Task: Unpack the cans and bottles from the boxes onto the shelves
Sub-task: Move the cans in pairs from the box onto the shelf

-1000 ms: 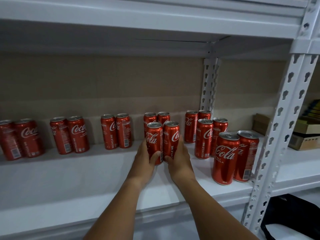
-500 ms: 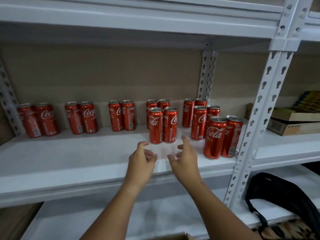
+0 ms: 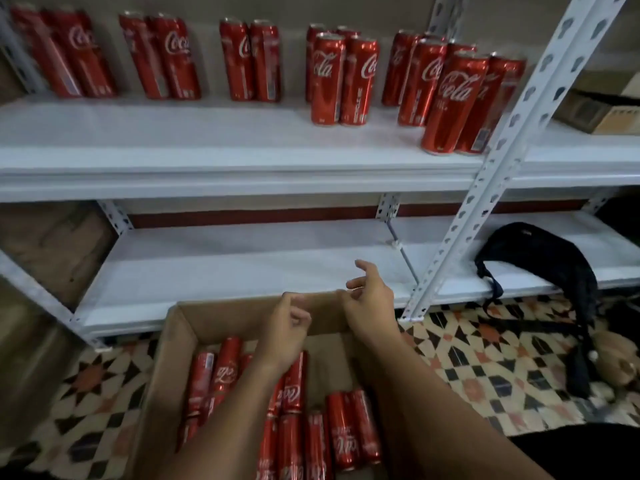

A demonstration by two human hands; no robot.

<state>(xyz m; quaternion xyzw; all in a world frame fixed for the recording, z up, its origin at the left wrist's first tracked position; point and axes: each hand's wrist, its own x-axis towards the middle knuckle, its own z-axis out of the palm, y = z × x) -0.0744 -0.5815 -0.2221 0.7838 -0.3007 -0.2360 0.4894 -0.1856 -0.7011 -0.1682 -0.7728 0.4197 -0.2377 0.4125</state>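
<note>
Above the open box [image 3: 180, 341], both hands hover holding nothing: left hand [image 3: 287, 332] loosely curled, right hand [image 3: 369, 303] relaxed. Cans [image 3: 341, 431] lie in the box toward 6 o'clock of the hands; more cans [image 3: 341, 77] stand on the shelf [image 3: 207, 147] at 12 o'clock.

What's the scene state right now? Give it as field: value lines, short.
left hand: over the box, fingers loosely curled, holding nothing
right hand: above the box's far edge, fingers relaxed, holding nothing
cardboard box: open, on the tiled floor before the shelving
cans in box: red, lying on their sides
cans on upper shelf: red, upright, mostly in pairs
lower shelf: black bag at its right
</note>
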